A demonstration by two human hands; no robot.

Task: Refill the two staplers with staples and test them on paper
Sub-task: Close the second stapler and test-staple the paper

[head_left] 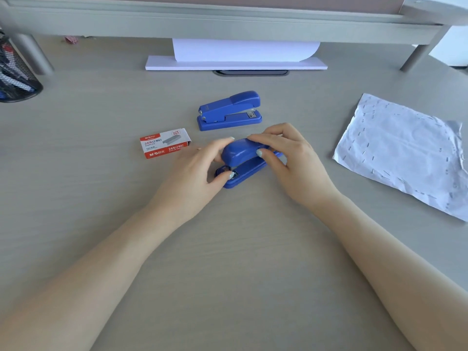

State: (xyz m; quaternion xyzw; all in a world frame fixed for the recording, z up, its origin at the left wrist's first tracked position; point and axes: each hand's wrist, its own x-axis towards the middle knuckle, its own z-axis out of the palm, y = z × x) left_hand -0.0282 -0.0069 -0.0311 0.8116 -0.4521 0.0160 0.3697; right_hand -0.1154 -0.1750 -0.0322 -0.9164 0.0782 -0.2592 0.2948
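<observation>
Two blue staplers lie on the grey desk. The near stapler rests at the desk's middle, held by both hands. My left hand grips its rear end, thumb at the back by the base. My right hand holds its top cover from the front, fingers over the top, thumb on the side. The far stapler stands closed just behind, untouched. A red and white staple box lies to the left of my left hand. A crumpled white paper dotted with several staples lies at the right.
A stack of white sheets with one curled sheet sits at the back under a grey shelf riser. A black mesh pen holder stands at the far left. A riser leg stands back right.
</observation>
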